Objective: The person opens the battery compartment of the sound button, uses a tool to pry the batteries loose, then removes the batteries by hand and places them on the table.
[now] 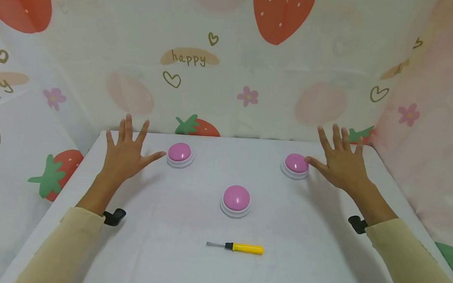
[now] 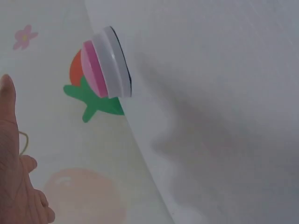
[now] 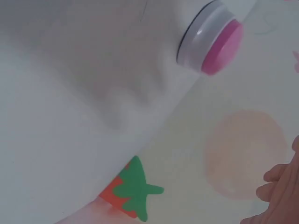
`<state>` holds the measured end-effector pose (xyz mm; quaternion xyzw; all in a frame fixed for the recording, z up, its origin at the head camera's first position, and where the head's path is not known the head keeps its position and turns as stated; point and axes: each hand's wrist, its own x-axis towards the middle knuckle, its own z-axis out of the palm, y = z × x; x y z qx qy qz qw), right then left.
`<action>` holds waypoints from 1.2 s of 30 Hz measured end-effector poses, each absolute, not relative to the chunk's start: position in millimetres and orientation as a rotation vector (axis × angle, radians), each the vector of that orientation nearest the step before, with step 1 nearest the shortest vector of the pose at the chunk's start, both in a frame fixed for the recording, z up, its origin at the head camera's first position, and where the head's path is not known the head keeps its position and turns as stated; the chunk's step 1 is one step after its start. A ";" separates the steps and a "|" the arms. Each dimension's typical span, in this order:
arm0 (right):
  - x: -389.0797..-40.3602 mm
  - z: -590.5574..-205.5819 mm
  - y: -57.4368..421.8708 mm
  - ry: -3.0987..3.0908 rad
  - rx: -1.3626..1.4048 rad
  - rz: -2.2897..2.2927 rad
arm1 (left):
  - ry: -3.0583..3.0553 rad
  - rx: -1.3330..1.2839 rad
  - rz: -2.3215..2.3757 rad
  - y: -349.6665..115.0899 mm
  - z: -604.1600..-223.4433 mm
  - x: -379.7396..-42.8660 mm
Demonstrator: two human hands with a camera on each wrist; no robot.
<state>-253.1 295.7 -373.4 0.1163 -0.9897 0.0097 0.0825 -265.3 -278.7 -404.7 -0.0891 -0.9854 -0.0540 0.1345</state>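
Your splayed left hand (image 1: 123, 158) hovers beside a pink push button (image 1: 180, 152); your splayed right hand (image 1: 342, 165) seems just off a second button (image 1: 295, 163).

Cut short at once: the left hand (image 2: 16, 179) was sliced by the left wrist view's edge, the right hand (image 3: 282, 200) by the right wrist view's corner! In the head view, both beige fabric sleeves (image 1: 57, 248) and the white-covered table (image 1: 167, 254) were cropped at the bottom. And the right thumb tip overlapped the right-hand pink, white-based dome button (image 1: 295, 163); whether it touched, nobody could tell!
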 end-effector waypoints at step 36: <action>-188.0 -396.8 197.3 -2.860 0.788 0.275 | -2.763 -0.783 -0.251 -157.9 -413.4 -212.6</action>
